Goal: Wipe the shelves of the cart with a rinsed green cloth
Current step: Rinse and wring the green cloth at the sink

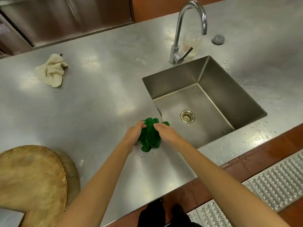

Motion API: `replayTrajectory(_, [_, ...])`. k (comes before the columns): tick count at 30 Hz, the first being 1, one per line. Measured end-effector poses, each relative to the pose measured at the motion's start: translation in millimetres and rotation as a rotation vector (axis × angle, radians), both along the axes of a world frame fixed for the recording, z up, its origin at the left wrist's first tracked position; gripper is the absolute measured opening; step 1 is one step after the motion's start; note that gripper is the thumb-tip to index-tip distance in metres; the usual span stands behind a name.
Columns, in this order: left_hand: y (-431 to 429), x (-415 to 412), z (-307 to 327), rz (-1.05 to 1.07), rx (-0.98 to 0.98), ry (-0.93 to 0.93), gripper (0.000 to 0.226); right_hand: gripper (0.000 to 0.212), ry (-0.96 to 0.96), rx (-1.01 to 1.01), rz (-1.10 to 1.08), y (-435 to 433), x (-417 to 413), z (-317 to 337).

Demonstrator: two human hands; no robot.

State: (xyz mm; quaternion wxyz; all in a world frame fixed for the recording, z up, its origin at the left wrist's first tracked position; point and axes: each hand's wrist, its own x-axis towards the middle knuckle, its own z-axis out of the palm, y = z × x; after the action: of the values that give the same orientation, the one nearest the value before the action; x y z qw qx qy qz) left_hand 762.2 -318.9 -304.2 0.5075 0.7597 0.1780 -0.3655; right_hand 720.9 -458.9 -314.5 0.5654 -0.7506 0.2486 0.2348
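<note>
At the far left a round wooden chopping block [31, 177] is seen on the steel table [98, 95]. Farther back a crumpled beige cloth [50, 71] lies well apart from the work.

Near the middle, the green cloth [150, 136] is bunched on the table at the near left corner of the sink [205, 102], with one fold reaching the rim. It is held from both sides. The left hand [134, 133] is closed on its left flank, fingers [141, 126] curled into the pile. The right hand [165, 131] is laid over the right flank, its fingers bent onto the top fold and gripping it.

Water drops are scattered on the table around the cloth, so it is judged to be wet — soft, limp, heavier than when dry, and likely to drip and sag if taken by a corner. It is best gathered in a full handful at the thick middle of the bunch rather than pinched at an edge — and squeezed out over the sink before it is carried.

To the right, a gooseneck faucet [188, 30] stands behind the sink, and no water is seen running. The cart is not in view.
</note>
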Motion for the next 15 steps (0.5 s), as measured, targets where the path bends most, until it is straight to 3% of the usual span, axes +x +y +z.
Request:
replayTrajectory(4, [-1, 4, -6, 0.030, 0.001, 0.024, 0.027, 0.076, 0.039, 0.060, -0.042, 9, -1, -18])
replayTrajectory(9, [8, 9, -9, 0.015, -0.033, 0.060, 0.040, 0.111, 0.002, -0.138, 0.102, 13, 0, -33])
replayTrajectory(11, [12, 7, -10, -0.014, -0.028, 0.079, 0.041, 0.101, -0.004, -0.272, 0.166, 16, 0, -37])
replayTrajectory(15, [16, 5, -14, -0.012, 0.008, 0.061, 0.039, 0.043, -0.059, -0.337, 0.080, 12, -1, -35])
